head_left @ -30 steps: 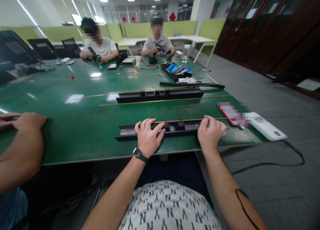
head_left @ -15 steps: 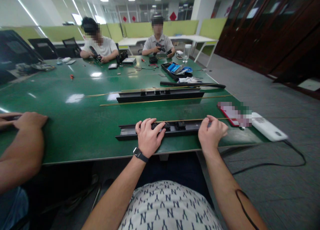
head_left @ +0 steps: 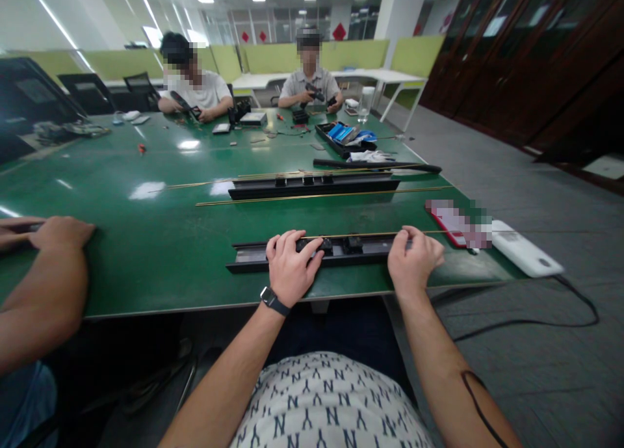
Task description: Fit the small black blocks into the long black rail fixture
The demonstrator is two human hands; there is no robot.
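Observation:
A long black channel [head_left: 246,258] lies along the near table edge, with small black blocks seated in it. My left hand [head_left: 294,266] is closed over its left half, with fingers and thumb around one black block [head_left: 324,245]; the fingers partly hide that block. Farther right in the channel sits another black block [head_left: 351,243], untouched. My right hand [head_left: 414,259] is closed at the channel's right end, pinching a thin brass-coloured rod [head_left: 373,234]. The rod runs above the channel's far side, from my left fingertips out past my right hand.
A second black channel [head_left: 314,186] lies beyond, with thin rods [head_left: 273,199] beside it. At right are a red-edged phone [head_left: 446,224] and a white power bank [head_left: 524,250] with a cable. A neighbour's arm [head_left: 49,279] rests at left; two people sit opposite.

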